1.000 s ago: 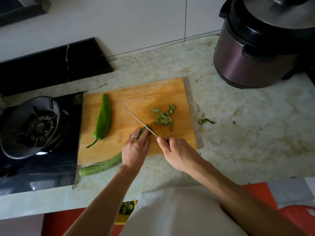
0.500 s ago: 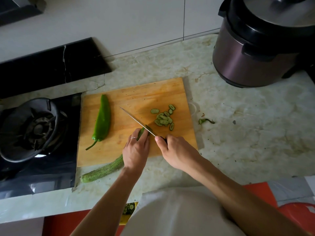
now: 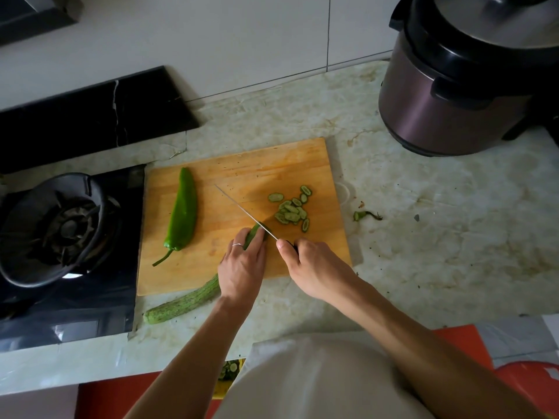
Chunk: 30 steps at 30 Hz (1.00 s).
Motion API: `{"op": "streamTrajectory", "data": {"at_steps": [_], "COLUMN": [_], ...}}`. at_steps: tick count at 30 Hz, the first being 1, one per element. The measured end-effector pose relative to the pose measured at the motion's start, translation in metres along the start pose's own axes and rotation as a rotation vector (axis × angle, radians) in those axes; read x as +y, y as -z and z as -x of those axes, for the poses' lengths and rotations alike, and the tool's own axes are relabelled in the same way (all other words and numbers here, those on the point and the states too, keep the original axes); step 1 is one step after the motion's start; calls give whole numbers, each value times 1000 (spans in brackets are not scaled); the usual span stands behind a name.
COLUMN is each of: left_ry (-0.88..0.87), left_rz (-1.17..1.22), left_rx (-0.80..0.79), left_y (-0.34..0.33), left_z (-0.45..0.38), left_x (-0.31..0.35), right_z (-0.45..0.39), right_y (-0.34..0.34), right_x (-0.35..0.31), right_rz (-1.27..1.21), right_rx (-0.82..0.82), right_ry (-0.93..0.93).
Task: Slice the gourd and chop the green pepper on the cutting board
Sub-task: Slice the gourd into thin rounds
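- Looking down from the head camera, the left hand lies curled over the long, ridged, pale-green gourd, fingertips bunched just behind the cut end; judged from that, they pin it against rolling and act as a fence for the blade.
- The right hand is wrapped around the dark handle of the thin steel kitchen knife, thumb up near the blade, which slants across the gourd's tip, apparently for oval cuts.
- The gourd lies slantwise over the near edge of the rectangular wooden cutting board, its uncut tail out on the pale marble counter; probably that length gets fed forward as it shortens.
- A small heap of green oval gourd slices sits towards the board's right edge, beyond the blade.
- The whole glossy green pepper waits along the board's left edge, stem towards the person, not yet cut.
- A black gas burner lies off the board's left edge; a dark purple electric cooker stands at the counter's far right corner.
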<state>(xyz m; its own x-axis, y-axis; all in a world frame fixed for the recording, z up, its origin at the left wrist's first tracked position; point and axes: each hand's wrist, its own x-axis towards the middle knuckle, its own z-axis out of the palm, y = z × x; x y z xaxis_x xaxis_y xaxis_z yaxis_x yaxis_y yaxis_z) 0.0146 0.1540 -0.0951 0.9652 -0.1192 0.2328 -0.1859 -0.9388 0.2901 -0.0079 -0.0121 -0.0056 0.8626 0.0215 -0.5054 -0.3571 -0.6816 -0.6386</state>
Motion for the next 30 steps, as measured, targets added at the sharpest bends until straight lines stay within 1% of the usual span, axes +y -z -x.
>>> {"op": "streamTrajectory", "data": {"at_steps": [4, 8, 13, 18, 22, 27, 30], "left_ry": [28, -6, 5, 32, 19, 22, 18], "left_rz": [10, 13, 15, 19, 20, 8, 25], "left_rx": [-24, -44, -54, -62, -41, -71, -60], "left_y": [0, 0, 3, 3, 0, 0, 0], "left_z": [-1, -1, -2, -2, -1, -2, -2], "left_x": [1, 0, 2, 3, 3, 1, 1], "right_z": [0, -3, -13, -11, -4, -20, -20], "right_y": [1, 3, -4, -3, -4, -7, -9], "right_x": [0, -1, -7, 1, 11, 3, 7], "right_rz": [35, 65, 75, 64, 67, 60, 70], "right_rx": [6, 24, 42, 20, 6, -16, -14], "right_ry": [20, 52, 67, 58, 31, 57, 75]}}
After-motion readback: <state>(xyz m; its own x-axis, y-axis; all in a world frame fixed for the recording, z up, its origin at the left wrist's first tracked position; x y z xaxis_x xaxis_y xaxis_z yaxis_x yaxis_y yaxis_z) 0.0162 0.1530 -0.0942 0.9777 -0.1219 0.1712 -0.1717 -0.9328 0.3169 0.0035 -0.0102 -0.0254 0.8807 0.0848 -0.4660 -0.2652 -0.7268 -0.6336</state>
